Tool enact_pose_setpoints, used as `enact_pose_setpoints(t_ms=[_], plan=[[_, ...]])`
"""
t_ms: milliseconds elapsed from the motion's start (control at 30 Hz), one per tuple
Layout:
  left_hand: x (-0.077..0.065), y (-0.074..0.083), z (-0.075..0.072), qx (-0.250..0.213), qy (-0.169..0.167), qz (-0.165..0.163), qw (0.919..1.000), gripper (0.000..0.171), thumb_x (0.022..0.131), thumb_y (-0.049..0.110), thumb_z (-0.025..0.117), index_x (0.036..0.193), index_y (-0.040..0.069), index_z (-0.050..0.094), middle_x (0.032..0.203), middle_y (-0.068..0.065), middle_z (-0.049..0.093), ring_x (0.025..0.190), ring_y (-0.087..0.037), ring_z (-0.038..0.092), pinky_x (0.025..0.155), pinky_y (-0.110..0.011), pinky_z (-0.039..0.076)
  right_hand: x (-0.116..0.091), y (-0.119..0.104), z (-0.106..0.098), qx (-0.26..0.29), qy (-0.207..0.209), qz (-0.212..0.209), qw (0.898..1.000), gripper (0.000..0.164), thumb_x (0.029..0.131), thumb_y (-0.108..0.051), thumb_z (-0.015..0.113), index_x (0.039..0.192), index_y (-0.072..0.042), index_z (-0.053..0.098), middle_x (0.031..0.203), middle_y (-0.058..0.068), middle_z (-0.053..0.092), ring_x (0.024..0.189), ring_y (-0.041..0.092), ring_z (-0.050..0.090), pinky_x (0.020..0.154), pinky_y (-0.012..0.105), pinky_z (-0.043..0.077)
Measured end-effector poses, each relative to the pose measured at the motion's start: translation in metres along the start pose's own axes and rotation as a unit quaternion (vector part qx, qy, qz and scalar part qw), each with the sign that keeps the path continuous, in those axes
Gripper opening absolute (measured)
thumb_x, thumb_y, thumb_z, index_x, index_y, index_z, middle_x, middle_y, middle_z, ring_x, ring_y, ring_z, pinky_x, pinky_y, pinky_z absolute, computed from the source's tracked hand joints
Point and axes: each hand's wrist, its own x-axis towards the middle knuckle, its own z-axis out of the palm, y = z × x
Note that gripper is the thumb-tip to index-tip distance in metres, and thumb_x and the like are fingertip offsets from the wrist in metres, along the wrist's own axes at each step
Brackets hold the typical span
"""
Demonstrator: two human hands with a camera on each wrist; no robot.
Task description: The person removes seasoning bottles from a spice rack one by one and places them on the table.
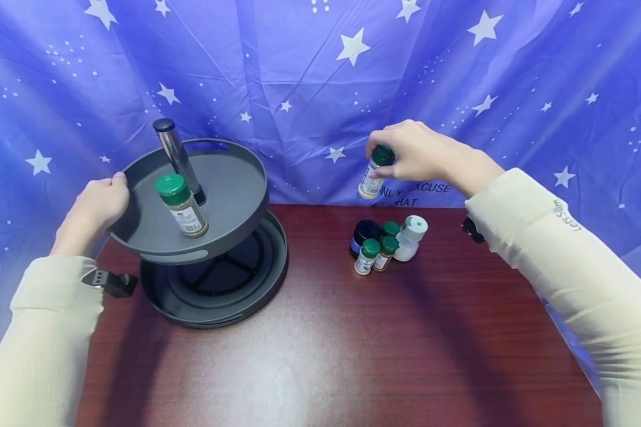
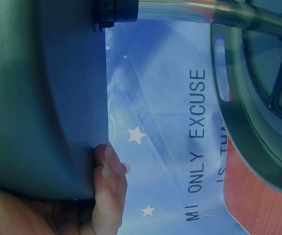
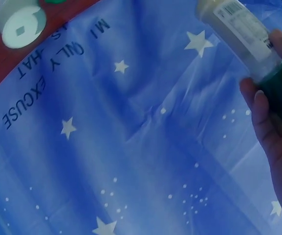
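Observation:
My left hand (image 1: pixel 96 204) grips the left rim of the upper tray on a grey two-tier turntable rack (image 1: pixel 229 178); in the left wrist view its fingers (image 2: pixel 109 191) curl under the tray edge. On that tier a green-capped spice jar (image 1: pixel 184 204) stands in front of the chrome post (image 1: pixel 178 154). High above the table's back edge, my right hand (image 1: pixel 416 151) holds another green-capped spice jar (image 1: pixel 373 175) by its cap end, slightly tilted. The right wrist view shows the same jar (image 3: pixel 241 32) with pale contents and a label, fingers and thumb around its green cap.
Below the right hand, a cluster on the red-brown table (image 1: pixel 326 332) has a dark jar (image 1: pixel 364 232), small green-capped jars (image 1: pixel 367 257) and a white bottle (image 1: pixel 410 237). The rack's lower tier (image 1: pixel 213 320) rests on the table. A starry blue curtain (image 1: pixel 310 71) hangs behind.

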Motion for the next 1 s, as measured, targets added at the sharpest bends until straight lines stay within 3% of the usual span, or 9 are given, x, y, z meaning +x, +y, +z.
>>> enact_pose_setpoints(t_ms=[133, 300, 567, 1000], plan=[[0.000, 0.000, -0.001, 0.002, -0.003, -0.003, 1.0000, 0.080, 0.098, 0.050, -0.006, 0.152, -0.006, 0.017, 0.153, -0.039, 0.016, 0.135, -0.064, 0.022, 0.103, -0.075, 0.028, -0.003, 0.005, -0.005, 0.003, -0.065, 0.034, 0.997, 0.029, 0.086, -0.023, 0.076, 0.110, -0.011, 0.065, 0.099, 0.012, 0.070, 0.087, 0.025, 0.065, 0.075, 0.041, 0.055], [0.000, 0.000, -0.001, 0.003, -0.005, -0.006, 1.0000, 0.080, 0.098, 0.049, -0.006, 0.152, -0.006, 0.017, 0.153, -0.039, 0.016, 0.135, -0.064, 0.022, 0.103, -0.075, 0.028, -0.005, 0.010, -0.007, -0.007, -0.121, 0.040, 0.992, 0.032, 0.086, -0.026, 0.077, 0.115, -0.014, 0.068, 0.100, 0.010, 0.072, 0.085, 0.022, 0.065, 0.076, 0.042, 0.053], [-0.001, 0.001, -0.001, 0.002, -0.008, -0.007, 0.9999, 0.081, 0.098, 0.050, -0.006, 0.152, -0.005, 0.016, 0.153, -0.039, 0.015, 0.135, -0.063, 0.022, 0.102, -0.075, 0.028, -0.011, 0.019, -0.004, -0.013, -0.155, 0.063, 0.986, 0.031, 0.084, -0.030, 0.079, 0.107, -0.011, 0.070, 0.093, 0.007, 0.072, 0.076, 0.018, 0.063, 0.069, 0.035, 0.051], [0.003, -0.001, -0.001, 0.004, -0.011, -0.006, 0.9999, 0.080, 0.098, 0.050, -0.006, 0.152, -0.005, 0.015, 0.153, -0.039, 0.014, 0.136, -0.064, 0.021, 0.103, -0.075, 0.027, -0.025, 0.035, 0.013, 0.018, -0.215, 0.085, 0.973, 0.031, 0.079, -0.010, 0.080, 0.107, -0.006, 0.068, 0.098, 0.013, 0.071, 0.085, 0.023, 0.066, 0.074, 0.038, 0.056]])
